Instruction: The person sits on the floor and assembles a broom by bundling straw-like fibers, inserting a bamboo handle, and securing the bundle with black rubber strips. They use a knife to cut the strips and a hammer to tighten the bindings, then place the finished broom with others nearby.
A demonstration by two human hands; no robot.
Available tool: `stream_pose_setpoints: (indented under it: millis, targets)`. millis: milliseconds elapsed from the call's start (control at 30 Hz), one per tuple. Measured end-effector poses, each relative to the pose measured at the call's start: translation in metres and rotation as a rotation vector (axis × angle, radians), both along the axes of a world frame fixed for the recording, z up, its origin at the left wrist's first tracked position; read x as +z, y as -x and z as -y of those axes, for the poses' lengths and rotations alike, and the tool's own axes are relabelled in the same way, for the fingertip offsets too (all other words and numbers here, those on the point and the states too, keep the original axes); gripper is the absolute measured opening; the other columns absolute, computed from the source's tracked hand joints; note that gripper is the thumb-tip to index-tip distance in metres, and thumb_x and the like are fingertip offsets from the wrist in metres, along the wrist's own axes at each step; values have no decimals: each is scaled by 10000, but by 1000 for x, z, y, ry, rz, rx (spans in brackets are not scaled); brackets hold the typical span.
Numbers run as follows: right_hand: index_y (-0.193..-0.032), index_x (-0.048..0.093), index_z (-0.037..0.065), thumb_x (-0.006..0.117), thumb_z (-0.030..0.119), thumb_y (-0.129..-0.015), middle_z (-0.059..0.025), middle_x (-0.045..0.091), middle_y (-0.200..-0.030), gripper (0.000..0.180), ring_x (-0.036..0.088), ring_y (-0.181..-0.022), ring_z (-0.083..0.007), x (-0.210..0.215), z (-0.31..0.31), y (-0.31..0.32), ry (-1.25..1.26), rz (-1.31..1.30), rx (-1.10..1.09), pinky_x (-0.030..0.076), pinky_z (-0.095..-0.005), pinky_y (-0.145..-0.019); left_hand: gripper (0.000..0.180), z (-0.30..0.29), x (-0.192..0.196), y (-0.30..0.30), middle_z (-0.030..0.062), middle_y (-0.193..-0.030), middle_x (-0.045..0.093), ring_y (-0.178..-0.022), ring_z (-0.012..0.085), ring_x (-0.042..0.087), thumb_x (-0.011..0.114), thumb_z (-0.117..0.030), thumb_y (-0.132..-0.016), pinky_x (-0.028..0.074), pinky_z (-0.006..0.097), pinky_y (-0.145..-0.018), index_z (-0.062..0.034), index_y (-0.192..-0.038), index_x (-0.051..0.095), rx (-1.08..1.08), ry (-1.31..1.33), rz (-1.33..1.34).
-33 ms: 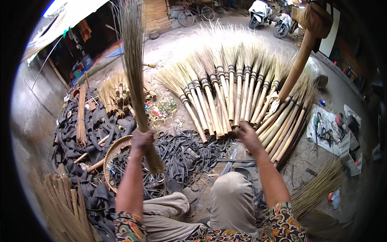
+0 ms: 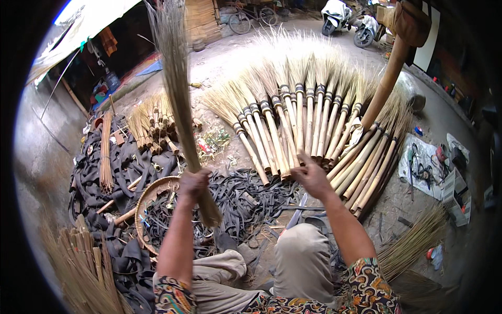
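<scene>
The left hand (image 2: 193, 185) grips a bristle bundle (image 2: 181, 115) slanting over black strips (image 2: 235, 201), right of the round tray's left rim (image 2: 138, 217). The right hand (image 2: 314, 180) is near broom handles (image 2: 310, 123); whether it holds anything, I cannot tell.

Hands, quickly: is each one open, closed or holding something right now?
Left hand: closed, holding a bundle of bristles.
Right hand: near the broom handles; whether open or closed cannot be told.

A yard (image 2: 219, 56) is serving as a broom workshop: brooms (image 2: 300, 116) are lying in a fan, while black strips (image 2: 251, 191) and bristles (image 2: 415, 240) are lying about.
</scene>
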State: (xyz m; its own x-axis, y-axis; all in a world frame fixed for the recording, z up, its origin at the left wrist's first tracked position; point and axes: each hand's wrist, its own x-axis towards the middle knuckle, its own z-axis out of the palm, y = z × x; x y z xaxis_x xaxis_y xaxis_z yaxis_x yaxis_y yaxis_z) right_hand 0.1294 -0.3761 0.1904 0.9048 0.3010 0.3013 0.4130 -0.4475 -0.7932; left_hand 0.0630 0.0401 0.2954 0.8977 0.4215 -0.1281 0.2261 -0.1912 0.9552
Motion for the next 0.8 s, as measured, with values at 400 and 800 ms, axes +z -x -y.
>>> stream_pose_setpoints:
  millis: [400,800]
  targets:
    - [-1164,742,-31,709,556,-975,-136,772,-984,618,728,-872,-192,-109,11,25,-217,-830,-205,575,-366,-790,273,255,-206,-24,47,-819,659,-690,184,640,858,-246,-873,531,347,-625,-63,-934,664,-474,683,-698]
    - [-1152,723,-52,692,291,-1021,-83,754,-970,369,661,-818,-102,-181,8,47,-794,-1056,-368,555,-296,-726,374,262,-261,-19,90,-1096,724,-947,221,715,777,-134,-954,608,403,-851,-10,-1279,639,-436,735,-714]
